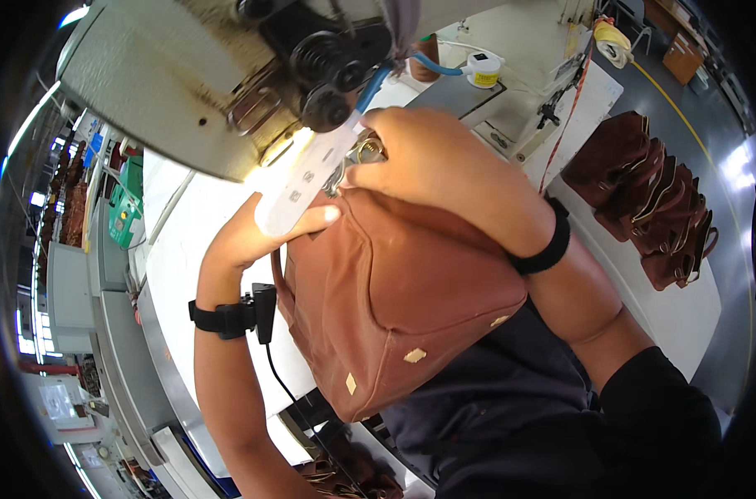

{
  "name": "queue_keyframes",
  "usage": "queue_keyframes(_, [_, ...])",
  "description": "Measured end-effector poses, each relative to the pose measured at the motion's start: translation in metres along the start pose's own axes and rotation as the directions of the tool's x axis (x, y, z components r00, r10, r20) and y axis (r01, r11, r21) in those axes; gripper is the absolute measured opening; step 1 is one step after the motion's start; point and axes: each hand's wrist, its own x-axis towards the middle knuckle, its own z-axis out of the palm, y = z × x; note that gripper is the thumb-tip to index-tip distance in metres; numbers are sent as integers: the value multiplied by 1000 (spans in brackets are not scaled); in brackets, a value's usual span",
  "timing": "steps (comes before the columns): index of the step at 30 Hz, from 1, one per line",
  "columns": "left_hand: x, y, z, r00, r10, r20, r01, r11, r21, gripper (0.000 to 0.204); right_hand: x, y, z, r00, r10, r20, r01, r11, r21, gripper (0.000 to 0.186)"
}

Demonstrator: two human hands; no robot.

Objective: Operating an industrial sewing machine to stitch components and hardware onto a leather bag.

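Head view: my two hands are up near the middle of the frame, under the pale sewing machine [174, 75] that fills the upper left and centre. The brown leather bag [444, 270] sits tilted at the centre, its top edge up by the machine and its base, with small pale patches, turned toward the lower right against my dark apron [486, 391]. My right hand [432, 154] comes in from the right and is curled onto the bag's top edge, grasping it, with thumb and forefinger on either side of a round metal part [368, 150]. My left hand [252, 229], left of centre, has its thumb laid on the bag's edge; a white lamp panel [299, 191] and the bag hide the other fingers, so I cannot tell how tightly it holds. Each wrist wears a black band, the left one carrying a small black box [264, 312] with a cable running down. At the upper right a white tub [483, 71] stands near a blue tube [434, 65], and farther right more brown bags [644, 200] lie in a row on a white surface. A green box [127, 204] is at the left.
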Motion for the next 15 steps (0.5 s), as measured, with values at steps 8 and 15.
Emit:
queue_keyframes(8, [-5,-24,-38,988,-54,-147,52,999,-15,52,-77,-1,68,931,168,-325,97,743,663,27])
queue_keyframes(15, [-44,38,-60,907,-318,-275,417,592,690,53,-87,-6,102,999,40,-17,4,299,954,16])
